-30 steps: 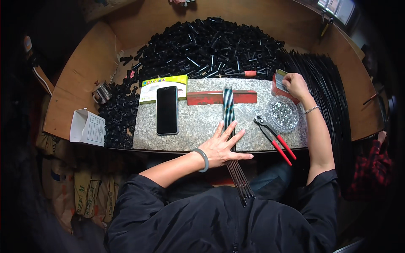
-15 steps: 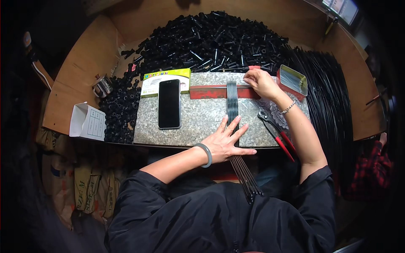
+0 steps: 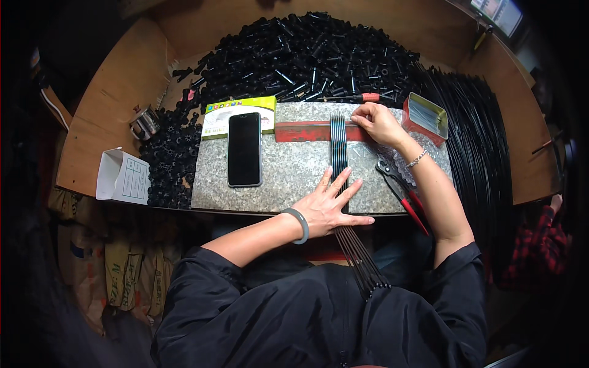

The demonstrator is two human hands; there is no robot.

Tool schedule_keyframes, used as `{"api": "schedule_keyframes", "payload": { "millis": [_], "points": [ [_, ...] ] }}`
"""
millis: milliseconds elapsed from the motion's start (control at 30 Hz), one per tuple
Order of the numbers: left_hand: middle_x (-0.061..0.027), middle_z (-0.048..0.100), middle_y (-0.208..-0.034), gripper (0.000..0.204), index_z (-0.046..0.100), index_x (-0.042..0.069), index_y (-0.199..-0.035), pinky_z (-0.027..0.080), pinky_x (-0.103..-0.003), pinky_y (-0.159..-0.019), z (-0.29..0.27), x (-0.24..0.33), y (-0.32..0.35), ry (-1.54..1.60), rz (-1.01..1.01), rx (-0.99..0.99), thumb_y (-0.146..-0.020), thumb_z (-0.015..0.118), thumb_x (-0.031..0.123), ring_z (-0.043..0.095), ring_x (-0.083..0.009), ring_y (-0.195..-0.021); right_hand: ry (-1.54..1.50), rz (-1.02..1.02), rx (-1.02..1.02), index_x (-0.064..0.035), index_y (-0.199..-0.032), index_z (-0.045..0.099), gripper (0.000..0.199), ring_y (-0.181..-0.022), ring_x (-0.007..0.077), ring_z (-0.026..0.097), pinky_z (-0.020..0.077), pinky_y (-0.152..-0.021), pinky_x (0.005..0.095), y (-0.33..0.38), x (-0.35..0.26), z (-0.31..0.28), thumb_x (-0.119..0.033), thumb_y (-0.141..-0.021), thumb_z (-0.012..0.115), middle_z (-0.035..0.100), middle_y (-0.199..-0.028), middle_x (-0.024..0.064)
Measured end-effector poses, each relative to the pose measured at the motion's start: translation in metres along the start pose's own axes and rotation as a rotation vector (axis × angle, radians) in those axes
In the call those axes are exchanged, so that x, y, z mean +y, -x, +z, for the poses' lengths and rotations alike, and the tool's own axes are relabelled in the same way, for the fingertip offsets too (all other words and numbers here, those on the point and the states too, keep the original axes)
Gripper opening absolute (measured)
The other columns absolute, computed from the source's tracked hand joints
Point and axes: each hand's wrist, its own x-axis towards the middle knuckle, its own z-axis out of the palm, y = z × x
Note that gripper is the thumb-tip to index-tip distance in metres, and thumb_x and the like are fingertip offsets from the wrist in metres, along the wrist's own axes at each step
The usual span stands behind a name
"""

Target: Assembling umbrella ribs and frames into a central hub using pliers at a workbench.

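Observation:
A flat row of thin black rods (image 3: 338,144) runs over a grey speckled stone slab (image 3: 294,178) and across a red metal bar (image 3: 302,132). Their lower ends fan out past the table edge against my dark top. My left hand (image 3: 328,208) rests on the rods, palm down, fingers spread. Beside the rods' far ends, over the bar's right part, my right hand (image 3: 375,122) has thumb and forefinger pinched together. Whatever is in that pinch is too small to make out. Red-handled pliers (image 3: 402,195) lie near my right forearm.
A black phone (image 3: 244,150) overlaps a green-white box (image 3: 264,109) on the slab. A tin (image 3: 423,118) of thin pins stands right. Black tubular parts (image 3: 307,55) are heaped behind; long black rods (image 3: 475,135) lie right. An open white carton (image 3: 123,176) sits left.
My right hand has shifted slightly left toward the rods' far ends. The rods' lower ends have spread a little to the right, while my left hand stays in place.

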Motion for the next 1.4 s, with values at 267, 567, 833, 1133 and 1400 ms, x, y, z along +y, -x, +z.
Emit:
{"api": "schedule_keyframes", "payload": {
  "millis": [267, 567, 833, 1133, 1400],
  "points": [
    [-0.0247, 0.024, -0.143, 0.067, 0.034, 0.046, -0.133, 0.021, -0.065, -0.101, 0.000, 0.001, 0.001, 0.029, -0.003, -0.001, -0.076, 0.063, 0.026, 0.018, -0.0498, -0.132, -0.026, 0.013, -0.015, 0.0022, -0.086, 0.063, 0.015, -0.066, 0.0091, 0.051, 0.0441, -0.063, 0.0261, 0.000, 0.000, 0.000, -0.013, -0.085, 0.060, 0.060, -0.070, 0.0057],
    [-0.0238, 0.020, -0.144, 0.077, 0.031, 0.049, -0.134, 0.023, -0.067, -0.099, 0.005, -0.001, 0.000, 0.033, -0.004, 0.024, -0.071, 0.069, 0.026, 0.018, -0.0511, -0.131, -0.065, 0.030, -0.021, 0.0022, -0.086, 0.063, 0.016, -0.065, 0.0084, 0.051, 0.0442, -0.063, 0.0248, 0.000, -0.004, 0.000, -0.013, -0.085, 0.061, 0.059, -0.071, 0.0046],
    [-0.0203, 0.017, -0.147, 0.077, 0.032, 0.049, -0.134, 0.023, -0.067, -0.100, 0.003, -0.001, 0.000, 0.054, 0.002, 0.017, -0.070, 0.070, 0.026, 0.018, -0.0509, -0.131, 0.126, 0.126, 0.052, -0.0021, -0.084, 0.066, 0.019, -0.067, 0.0177, 0.060, 0.0468, -0.062, 0.0301, 0.000, -0.026, -0.003, -0.020, -0.081, 0.065, 0.064, -0.074, 0.0102],
    [-0.0177, 0.019, -0.146, 0.064, 0.037, 0.046, -0.132, 0.021, -0.067, -0.101, -0.003, 0.000, -0.001, 0.027, 0.009, -0.009, -0.076, 0.064, 0.028, 0.016, -0.0506, -0.132, -0.113, 0.049, -0.023, 0.0010, -0.086, 0.061, 0.009, -0.065, 0.0058, 0.050, 0.0437, -0.061, 0.0225, -0.002, 0.000, 0.001, -0.008, -0.084, 0.061, 0.056, -0.069, 0.0004],
    [-0.0190, 0.017, -0.147, 0.065, 0.036, 0.047, -0.132, 0.021, -0.067, -0.101, 0.004, -0.002, 0.001, 0.043, 0.001, 0.022, -0.076, 0.065, 0.028, 0.012, -0.0524, -0.132, -0.058, -0.028, -0.025, -0.0001, -0.089, 0.062, 0.011, -0.066, 0.0077, 0.051, 0.0434, -0.061, 0.0231, -0.005, -0.009, 0.001, -0.008, -0.082, 0.064, 0.056, -0.074, 0.0028]
  ]
}}
